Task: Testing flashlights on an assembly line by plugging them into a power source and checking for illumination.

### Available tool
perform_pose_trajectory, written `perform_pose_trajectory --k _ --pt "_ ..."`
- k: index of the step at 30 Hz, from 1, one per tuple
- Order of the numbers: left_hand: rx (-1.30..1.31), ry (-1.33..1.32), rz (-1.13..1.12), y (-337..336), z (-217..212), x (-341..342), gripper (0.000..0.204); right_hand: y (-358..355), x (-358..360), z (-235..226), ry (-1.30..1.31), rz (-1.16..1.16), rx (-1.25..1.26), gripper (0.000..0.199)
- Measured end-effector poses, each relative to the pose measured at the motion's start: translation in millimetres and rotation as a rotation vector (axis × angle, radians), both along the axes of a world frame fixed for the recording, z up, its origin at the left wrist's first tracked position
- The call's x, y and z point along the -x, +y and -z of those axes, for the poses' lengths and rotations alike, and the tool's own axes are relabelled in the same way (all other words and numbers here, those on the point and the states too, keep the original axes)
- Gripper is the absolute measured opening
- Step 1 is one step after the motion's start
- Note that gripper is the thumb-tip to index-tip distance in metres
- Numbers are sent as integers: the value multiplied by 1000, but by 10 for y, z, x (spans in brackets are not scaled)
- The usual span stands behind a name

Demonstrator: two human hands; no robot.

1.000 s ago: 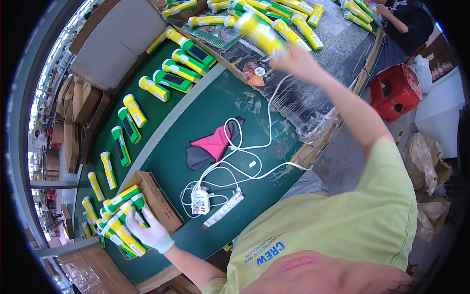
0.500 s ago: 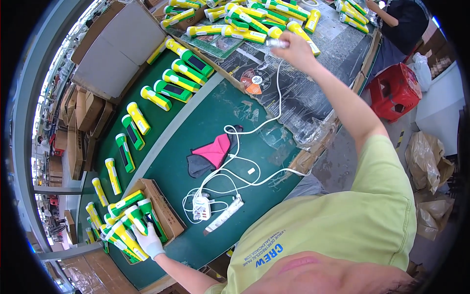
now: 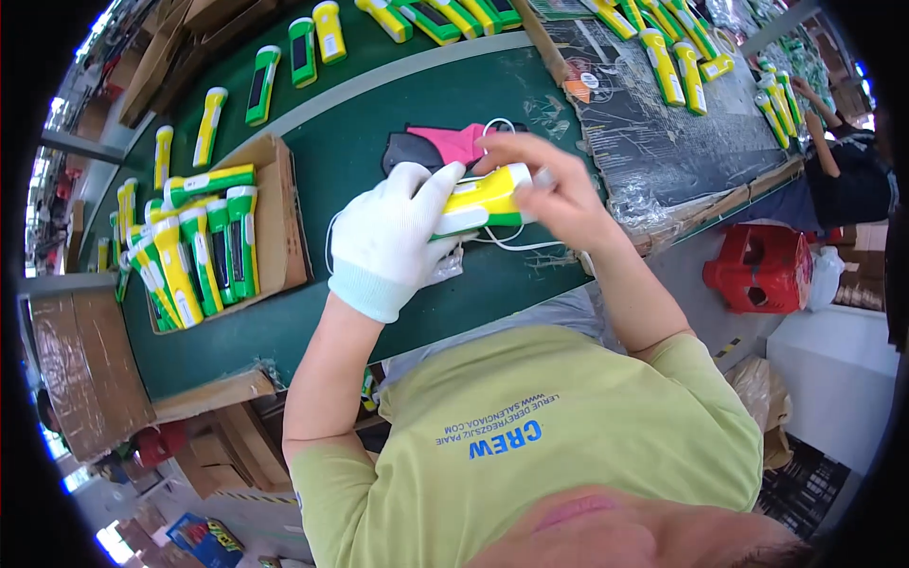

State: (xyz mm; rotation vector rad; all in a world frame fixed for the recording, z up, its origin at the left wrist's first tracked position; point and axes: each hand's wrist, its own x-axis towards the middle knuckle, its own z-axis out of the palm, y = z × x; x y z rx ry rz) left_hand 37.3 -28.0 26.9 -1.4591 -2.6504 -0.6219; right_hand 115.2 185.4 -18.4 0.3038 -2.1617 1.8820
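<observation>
Left hand (image 3: pixel 383 232): white-gloved, grip closed around yellow-and-green flashlight (image 3: pixel 478 203), centre of frame | Right hand (image 3: pixel 559 194): bare, curled at its white end, grip closure unclear | Cardboard box (image 3: pixel 276 213): spare flashlights (image 3: pixel 176 270), left of frame

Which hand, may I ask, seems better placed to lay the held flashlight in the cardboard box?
Left hand, probably: it grips the flashlight and sits nearer the box than the right hand.
</observation>
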Motion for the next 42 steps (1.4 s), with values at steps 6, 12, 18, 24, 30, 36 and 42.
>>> perform_pose_trajectory --k 6,12,18,24,30,36,42 --pt "-235 -1797 90 -316 463 22 67 -203 -52 -107 -229 -151 338 60" --pt "-536 -870 -14 -43 451 -223 65 -256 54 -72 -268 106 131 34" --pt "-1050 -1647 -392 -84 549 195 39 -84 116 -90 -49 329 157 27" --pt "-1151 -1706 -420 -145 683 46 40 -181 -92 -64 -187 189 92 16" --pt "-1085 -1720 -346 3 723 -61 41 -531 -97 -161 317 36 -675 14" --pt "-1024 -1220 -265 148 684 -14 42 -458 238 -259 500 3 -940 9" --pt "-1178 -1270 -103 174 292 199 32 -546 -178 173 51 -379 -742 3"
